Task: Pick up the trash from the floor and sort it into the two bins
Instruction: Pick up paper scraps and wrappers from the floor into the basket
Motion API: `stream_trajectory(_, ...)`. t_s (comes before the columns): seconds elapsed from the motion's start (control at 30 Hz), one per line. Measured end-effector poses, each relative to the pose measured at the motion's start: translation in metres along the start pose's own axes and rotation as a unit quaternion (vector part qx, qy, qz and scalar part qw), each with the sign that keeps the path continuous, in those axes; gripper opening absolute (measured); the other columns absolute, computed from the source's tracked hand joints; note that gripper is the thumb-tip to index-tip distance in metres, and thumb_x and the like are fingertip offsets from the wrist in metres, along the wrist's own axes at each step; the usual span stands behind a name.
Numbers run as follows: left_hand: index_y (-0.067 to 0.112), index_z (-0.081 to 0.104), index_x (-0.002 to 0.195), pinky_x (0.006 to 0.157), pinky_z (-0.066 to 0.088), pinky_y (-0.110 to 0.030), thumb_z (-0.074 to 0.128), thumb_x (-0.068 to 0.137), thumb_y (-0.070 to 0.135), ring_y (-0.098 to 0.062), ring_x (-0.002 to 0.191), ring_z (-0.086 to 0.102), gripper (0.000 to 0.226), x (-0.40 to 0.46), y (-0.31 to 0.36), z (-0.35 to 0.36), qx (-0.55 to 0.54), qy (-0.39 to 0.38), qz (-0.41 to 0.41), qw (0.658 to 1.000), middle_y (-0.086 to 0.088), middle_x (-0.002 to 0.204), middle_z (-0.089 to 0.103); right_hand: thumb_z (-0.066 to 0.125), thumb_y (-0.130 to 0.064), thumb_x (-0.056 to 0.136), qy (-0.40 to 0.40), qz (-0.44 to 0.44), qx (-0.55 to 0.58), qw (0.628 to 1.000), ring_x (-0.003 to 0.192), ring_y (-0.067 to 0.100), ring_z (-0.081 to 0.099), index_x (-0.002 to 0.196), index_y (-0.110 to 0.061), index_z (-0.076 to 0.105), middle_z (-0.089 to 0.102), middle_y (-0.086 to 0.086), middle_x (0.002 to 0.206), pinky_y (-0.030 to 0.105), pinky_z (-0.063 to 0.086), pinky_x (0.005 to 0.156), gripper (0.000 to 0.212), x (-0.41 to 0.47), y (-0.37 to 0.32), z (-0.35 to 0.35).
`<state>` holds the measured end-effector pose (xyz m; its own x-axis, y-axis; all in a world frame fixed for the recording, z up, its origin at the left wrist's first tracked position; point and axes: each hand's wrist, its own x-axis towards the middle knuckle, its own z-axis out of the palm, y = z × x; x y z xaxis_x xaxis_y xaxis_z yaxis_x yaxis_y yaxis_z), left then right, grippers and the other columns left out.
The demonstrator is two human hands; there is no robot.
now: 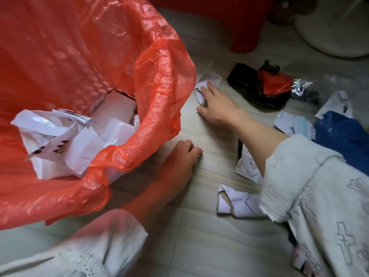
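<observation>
While the person reaches low over the floor, the scene stands like this.
Floor (199, 236): pale tiles with faint grey streaks, dim light over them.
Room: a red stool leg (242, 37) and a white round base (329, 37) stand at the far side.
Bin (99, 76): lined with a thin red bag, on the left, holding crumpled white paper (65, 144) and a white box.
Right hand (215, 104): stretched to a small printed wrapper (209, 78) that lies on the floor just beside the bin's bag; the fingers rest on it, and I cannot tell if they pinch it.
Left hand (179, 162): knuckles on the floor near the bin, fingers curled, holding nothing that I can see; the red bag partly covers the wrist.
Other trash: torn white paper (237, 202) near the right sleeve, a black mesh thing (245, 84) with a red scrap on it, clear film (301, 86), a blue bag (343, 132).
In the way: the right sleeve hides part of the paper scraps.
</observation>
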<state>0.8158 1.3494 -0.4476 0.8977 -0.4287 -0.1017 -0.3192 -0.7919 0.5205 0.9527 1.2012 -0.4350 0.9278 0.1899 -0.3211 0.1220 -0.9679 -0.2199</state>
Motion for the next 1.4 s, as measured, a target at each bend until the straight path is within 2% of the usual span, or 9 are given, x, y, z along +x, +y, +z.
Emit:
stream_trajectory(0.27, 0.002, 0.061, 0.097, 0.08, 0.038, -0.034, 0.055, 0.082, -0.005, -0.035, 0.088, 0.054, 0.018, -0.021, -0.01, 0.0, -0.073, 0.093, -0.124, 0.985, -0.02, 0.094, 0.055, 0.045, -0.029, 0.094, -0.011, -0.128, -0.001, 0.992, 0.137, 0.028, 0.029, 0.136, -0.01, 0.041, 0.028, 0.012, 0.151, 0.044, 0.034, 0.107, 0.047, -0.106, -0.009, 0.03)
stream_trajectory(0.37, 0.002, 0.061, 0.103, 0.081, 0.037, -0.027, 0.054, 0.084, -0.007, -0.03, 0.091, 0.056, 0.022, -0.032, -0.005, -0.004, -0.101, 0.119, -0.16, 0.975, -0.018, 0.1, 0.059, 0.04, -0.03, 0.091, 0.012, -0.16, 0.071, 0.985, 0.109, 0.037, 0.057, 0.102, -0.005, 0.066, 0.059, 0.018, 0.121, 0.044, 0.052, 0.087, 0.038, -0.159, -0.022, 0.045)
stream_trajectory(0.47, 0.001, 0.061, 0.104, 0.08, 0.036, -0.022, 0.054, 0.085, -0.006, -0.029, 0.094, 0.056, 0.021, -0.047, -0.002, -0.007, -0.107, 0.113, -0.165, 0.974, -0.017, 0.103, 0.06, 0.056, -0.022, 0.082, 0.066, -0.083, 0.118, 0.987, 0.085, 0.037, 0.065, 0.079, -0.004, 0.071, 0.066, 0.015, 0.1, 0.039, 0.056, 0.07, 0.023, -0.18, -0.031, 0.058)
stream_trajectory(0.63, -0.001, 0.063, 0.095, 0.072, 0.033, -0.017, 0.054, 0.083, -0.01, -0.029, 0.087, 0.057, 0.018, -0.065, -0.006, -0.012, -0.102, 0.092, -0.129, 0.982, -0.018, 0.096, 0.059, 0.068, -0.027, 0.081, 0.04, 0.178, 0.228, 0.956, 0.114, 0.033, 0.047, 0.123, -0.004, 0.046, 0.041, 0.015, 0.125, 0.035, 0.037, 0.094, 0.053, -0.166, -0.047, 0.049)
stream_trajectory(0.83, 0.001, 0.064, 0.087, 0.066, 0.028, -0.019, 0.055, 0.079, -0.012, -0.027, 0.08, 0.055, 0.018, -0.077, -0.005, -0.023, -0.09, 0.078, -0.105, 0.987, -0.016, 0.089, 0.056, 0.075, -0.02, 0.072, -0.023, 0.313, 0.283, 0.907, 0.115, 0.036, 0.051, 0.12, 0.002, 0.041, 0.051, 0.02, 0.126, 0.034, 0.045, 0.084, 0.063, -0.145, -0.059, 0.045)
stream_trajectory(0.97, 0.003, 0.065, 0.091, 0.07, 0.033, -0.023, 0.054, 0.084, -0.006, -0.029, 0.084, 0.055, 0.015, -0.084, -0.003, -0.03, -0.084, 0.061, -0.097, 0.99, -0.015, 0.092, 0.054, 0.069, -0.022, 0.072, -0.044, 0.325, 0.321, 0.889, 0.093, 0.031, 0.058, 0.094, -0.006, 0.061, 0.063, 0.016, 0.106, 0.026, 0.04, 0.067, 0.029, -0.148, -0.061, 0.045)
stream_trajectory(1.07, 0.004, 0.066, 0.098, 0.075, 0.035, -0.022, 0.053, 0.086, -0.003, -0.026, 0.089, 0.055, 0.019, -0.088, 0.007, -0.045, -0.081, 0.035, -0.095, 0.992, -0.012, 0.097, 0.053, 0.065, -0.023, 0.076, -0.046, 0.319, 0.337, 0.885, 0.08, 0.028, 0.051, 0.064, -0.011, 0.052, 0.058, 0.014, 0.086, 0.025, 0.035, 0.064, 0.022, -0.167, -0.065, 0.034)
stream_trajectory(1.23, 0.007, 0.061, 0.11, 0.077, 0.046, -0.039, 0.048, 0.084, -0.002, -0.034, 0.092, 0.057, 0.03, -0.091, 0.053, -0.093, -0.003, -0.049, 0.03, 0.998, -0.013, 0.108, 0.052, 0.069, -0.019, 0.076, -0.006, 0.296, 0.375, 0.879, 0.093, 0.031, 0.06, 0.08, -0.008, 0.061, 0.065, 0.015, 0.098, 0.034, 0.049, 0.074, 0.014, -0.205, -0.057, -0.017)
stream_trajectory(1.4, 0.006, 0.066, 0.097, 0.066, 0.051, -0.041, 0.047, 0.083, 0.001, -0.033, 0.08, 0.06, 0.024, -0.101, 0.103, -0.162, -0.021, 0.094, 0.117, 0.988, -0.012, 0.096, 0.056, 0.064, -0.018, 0.08, 0.077, 0.233, 0.439, 0.864, 0.082, 0.024, 0.062, 0.088, -0.005, 0.064, 0.067, 0.009, 0.085, 0.034, 0.05, 0.071, 0.015, -0.235, -0.068, -0.097)
